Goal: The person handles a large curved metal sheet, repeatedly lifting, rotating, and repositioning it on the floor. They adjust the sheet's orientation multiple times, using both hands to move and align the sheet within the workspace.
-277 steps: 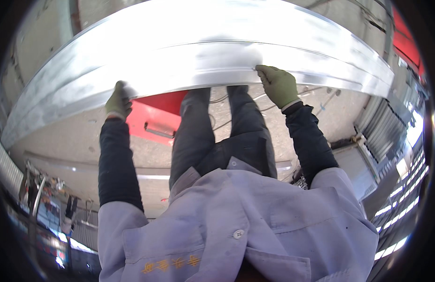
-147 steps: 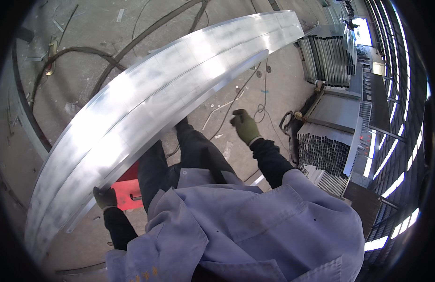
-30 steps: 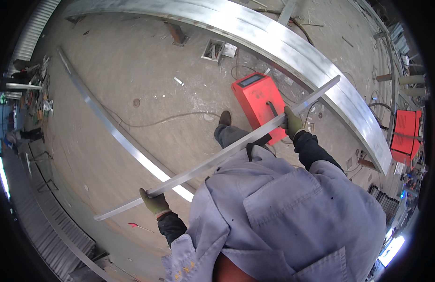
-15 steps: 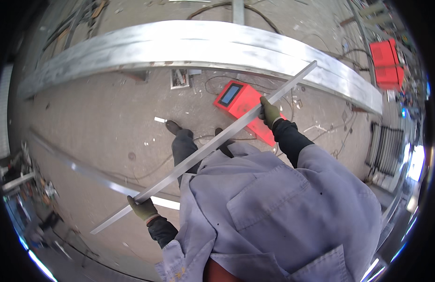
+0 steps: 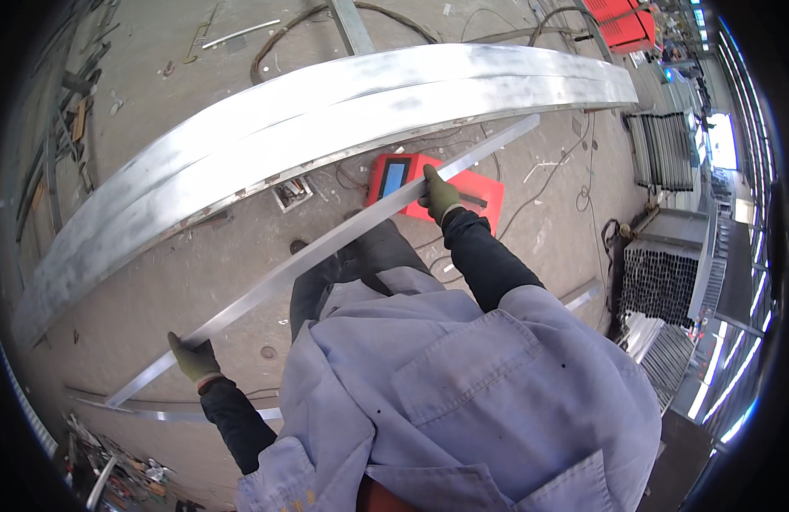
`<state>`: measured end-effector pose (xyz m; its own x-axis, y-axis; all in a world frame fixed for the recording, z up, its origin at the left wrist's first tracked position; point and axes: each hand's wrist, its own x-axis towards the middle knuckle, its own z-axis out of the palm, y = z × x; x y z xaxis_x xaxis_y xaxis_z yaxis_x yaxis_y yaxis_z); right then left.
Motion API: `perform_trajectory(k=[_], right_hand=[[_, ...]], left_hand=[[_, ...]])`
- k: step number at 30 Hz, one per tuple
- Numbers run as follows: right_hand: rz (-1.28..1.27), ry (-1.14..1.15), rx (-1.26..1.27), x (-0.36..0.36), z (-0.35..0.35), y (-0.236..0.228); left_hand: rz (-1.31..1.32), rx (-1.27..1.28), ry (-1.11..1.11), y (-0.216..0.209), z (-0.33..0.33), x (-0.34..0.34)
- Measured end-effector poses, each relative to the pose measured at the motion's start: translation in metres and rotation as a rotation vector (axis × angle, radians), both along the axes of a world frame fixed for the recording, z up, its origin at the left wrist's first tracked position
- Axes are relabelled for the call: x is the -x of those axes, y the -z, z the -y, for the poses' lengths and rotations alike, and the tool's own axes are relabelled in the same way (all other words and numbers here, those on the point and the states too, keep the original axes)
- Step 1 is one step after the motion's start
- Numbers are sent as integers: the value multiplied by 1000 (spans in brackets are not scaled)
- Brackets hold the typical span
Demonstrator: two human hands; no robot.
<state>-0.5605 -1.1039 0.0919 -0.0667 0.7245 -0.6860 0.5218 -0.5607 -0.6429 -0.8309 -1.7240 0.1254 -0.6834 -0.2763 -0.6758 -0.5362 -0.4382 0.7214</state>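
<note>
A long, straight silver metal bar (image 5: 305, 256) slants across in front of my body, its left end low and its right end high. Near its lower left end my left hand (image 5: 193, 357), in a green glove, is closed around it. Past the bar's middle, toward the upper right, my gloved right hand (image 5: 440, 193) grips it too. Both ends stick out beyond my hands. The right end comes close to the front edge of a long silver work surface (image 5: 326, 115); I cannot tell whether they touch.
Beneath the bar, by my right hand, a red machine with a screen (image 5: 471, 189) sits on the floor. A small tray of parts (image 5: 293, 194) lies near the work surface. Cables trail over the floor. Stacked metal tubes (image 5: 661, 282) stand at right; another red machine (image 5: 620, 26) is far right.
My body and view have turned to the right. Both hands have carried the bar along, and its right end is now in front of the work surface's edge instead of over it.
</note>
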Motion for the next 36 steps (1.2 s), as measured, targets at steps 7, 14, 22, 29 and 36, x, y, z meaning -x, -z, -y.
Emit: perform_trajectory(k=[7,14,22,29,36], right_hand=[[25,-175,79,42,-37,38],[24,-6,162,92,-64,48],[-166,136,163,75,-151,118],[-50,118,177,112,-145,125],[-46,180,173,133,-144,164]], left_hand=[[-18,62,151,58,26,117],[207,178,-58,21,-78,142],[406,475,161,20,-161,177],[530,540,325,34,-169,215],[592,614,402,90,-177,263]])
